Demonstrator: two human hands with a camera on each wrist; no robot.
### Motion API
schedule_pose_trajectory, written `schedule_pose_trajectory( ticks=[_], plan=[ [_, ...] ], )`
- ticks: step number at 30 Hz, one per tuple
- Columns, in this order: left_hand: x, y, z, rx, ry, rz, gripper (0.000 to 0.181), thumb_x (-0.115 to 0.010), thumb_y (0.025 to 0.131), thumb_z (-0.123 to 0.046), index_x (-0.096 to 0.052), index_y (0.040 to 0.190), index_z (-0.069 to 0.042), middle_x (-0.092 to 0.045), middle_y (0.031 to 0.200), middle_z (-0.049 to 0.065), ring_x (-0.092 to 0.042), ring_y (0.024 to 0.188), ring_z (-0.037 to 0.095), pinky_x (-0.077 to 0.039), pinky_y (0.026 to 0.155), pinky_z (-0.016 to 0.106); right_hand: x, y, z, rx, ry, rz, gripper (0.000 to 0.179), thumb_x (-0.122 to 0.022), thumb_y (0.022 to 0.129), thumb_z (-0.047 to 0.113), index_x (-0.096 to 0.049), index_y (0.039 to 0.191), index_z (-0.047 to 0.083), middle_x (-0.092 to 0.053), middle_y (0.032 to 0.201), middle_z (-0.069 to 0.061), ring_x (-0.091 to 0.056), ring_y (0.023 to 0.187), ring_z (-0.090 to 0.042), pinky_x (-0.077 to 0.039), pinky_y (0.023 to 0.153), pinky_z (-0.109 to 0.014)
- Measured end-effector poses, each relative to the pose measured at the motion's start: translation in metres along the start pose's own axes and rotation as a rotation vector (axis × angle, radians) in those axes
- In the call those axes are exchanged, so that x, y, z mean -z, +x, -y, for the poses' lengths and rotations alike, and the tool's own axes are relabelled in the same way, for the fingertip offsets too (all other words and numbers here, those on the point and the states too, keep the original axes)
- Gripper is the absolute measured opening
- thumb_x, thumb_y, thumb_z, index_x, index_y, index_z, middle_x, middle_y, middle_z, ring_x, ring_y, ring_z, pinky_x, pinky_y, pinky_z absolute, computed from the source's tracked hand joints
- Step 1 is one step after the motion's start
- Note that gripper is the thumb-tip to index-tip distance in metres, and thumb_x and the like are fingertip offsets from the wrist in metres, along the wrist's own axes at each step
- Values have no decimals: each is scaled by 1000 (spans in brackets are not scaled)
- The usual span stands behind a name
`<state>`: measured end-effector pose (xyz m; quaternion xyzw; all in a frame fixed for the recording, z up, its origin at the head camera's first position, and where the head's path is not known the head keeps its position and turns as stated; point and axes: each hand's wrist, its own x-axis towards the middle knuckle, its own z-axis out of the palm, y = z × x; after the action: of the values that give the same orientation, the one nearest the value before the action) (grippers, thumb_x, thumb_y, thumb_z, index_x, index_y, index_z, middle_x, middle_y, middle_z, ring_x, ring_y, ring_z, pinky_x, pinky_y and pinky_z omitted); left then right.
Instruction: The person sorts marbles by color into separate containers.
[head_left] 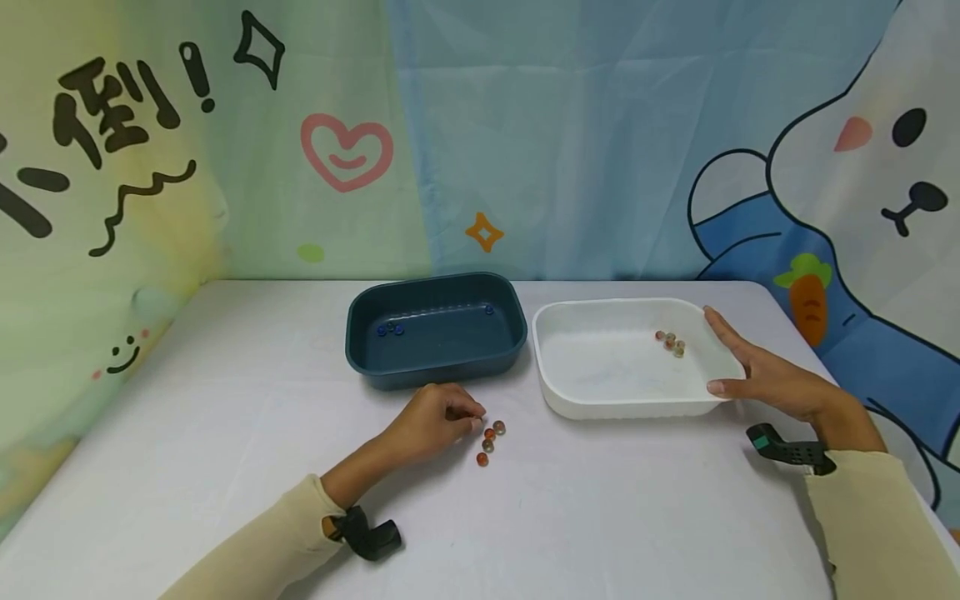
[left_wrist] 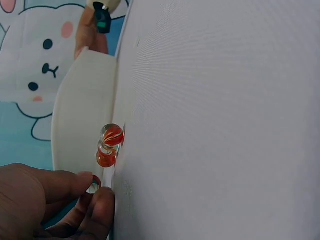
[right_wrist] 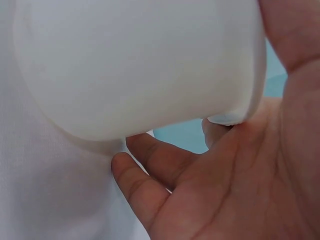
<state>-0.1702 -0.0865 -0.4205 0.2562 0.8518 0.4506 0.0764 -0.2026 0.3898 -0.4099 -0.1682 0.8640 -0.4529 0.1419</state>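
Observation:
My left hand point(head_left: 438, 419) is just in front of the dark teal basin and pinches a glass marble point(left_wrist: 95, 184) between thumb and fingers. Beside its fingertips, several orange and clear marbles point(head_left: 487, 446) lie in a short row on the table; in the left wrist view, red-swirled marbles point(left_wrist: 111, 135) appear just past the fingers. At the right end of the white basin point(head_left: 600, 408), my right hand point(head_left: 780, 379) holds the rim. The right wrist view shows this basin's outer wall point(right_wrist: 135, 65) against the hand, with some fingers spread below it.
Several clear and orange marbles point(head_left: 670, 342) sit inside the white basin, towards its right. The dark teal basin point(head_left: 435, 371) stands left of it, with several blue marbles point(head_left: 391, 329) inside. A printed curtain point(head_left: 555, 167) hangs behind the white-covered table point(head_left: 600, 508).

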Motion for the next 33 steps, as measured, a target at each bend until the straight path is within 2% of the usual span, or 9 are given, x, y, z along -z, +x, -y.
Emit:
schedule_pose_trajectory(
  ticks=[7, 11, 16, 23, 28, 33],
  plan=[
    [0, 0, 1, 22, -23, -4, 12, -69, 86, 4, -76, 95, -1, -69, 91, 0, -62, 86, 12, -52, 73, 23, 0, 0, 1, -1, -11, -8, 107, -69, 89, 9, 11, 152, 43, 24, 158, 3, -10, 135, -57, -27, 91, -71],
    [0, 0, 2, 32, -31, -3, 13, -69, 87, 3, -76, 96, -1, -69, 91, 0, -62, 86, 12, -52, 73, 23, 0, 0, 2, -11, -15, -15, 107, -70, 89, 10, 11, 151, 43, 24, 157, 10, 5, 139, -53, -19, 91, -77],
    [0, 0, 2, 35, -30, -2, 13, -69, 87, 2, -76, 96, -2, -69, 91, 0, -61, 85, 11, -51, 73, 23, -1, 0, 4, -8, -13, -30, 107, -71, 88, 11, 8, 152, 41, 25, 155, 16, 22, 140, -41, -9, 92, -79],
    [0, 0, 4, 39, -39, -2, 13, -69, 87, 2, -77, 96, -3, -69, 91, 0, -61, 85, 11, -51, 72, 24, -1, 0, 4, -8, -12, -27, 107, -71, 88, 10, 9, 153, 40, 24, 155, 15, 15, 140, -47, -17, 92, -77],
    [1, 1, 4, 52, -57, -13, 13, -69, 87, 3, -77, 96, -3, -70, 92, 0, -62, 85, 12, -52, 72, 24, 0, 0, 4, -2, -31, -42, 106, -72, 87, 10, 6, 153, 38, 23, 155, 18, 23, 140, -39, -9, 92, -79],
    [0, 4, 3, 49, -66, -10, 13, -69, 86, 3, -76, 97, -1, -70, 91, 1, -62, 85, 12, -52, 72, 24, 0, 0, 6, -7, -63, -46, 107, -73, 86, 11, 7, 153, 36, 24, 154, 19, 24, 140, -38, -6, 93, -79]
  ],
)
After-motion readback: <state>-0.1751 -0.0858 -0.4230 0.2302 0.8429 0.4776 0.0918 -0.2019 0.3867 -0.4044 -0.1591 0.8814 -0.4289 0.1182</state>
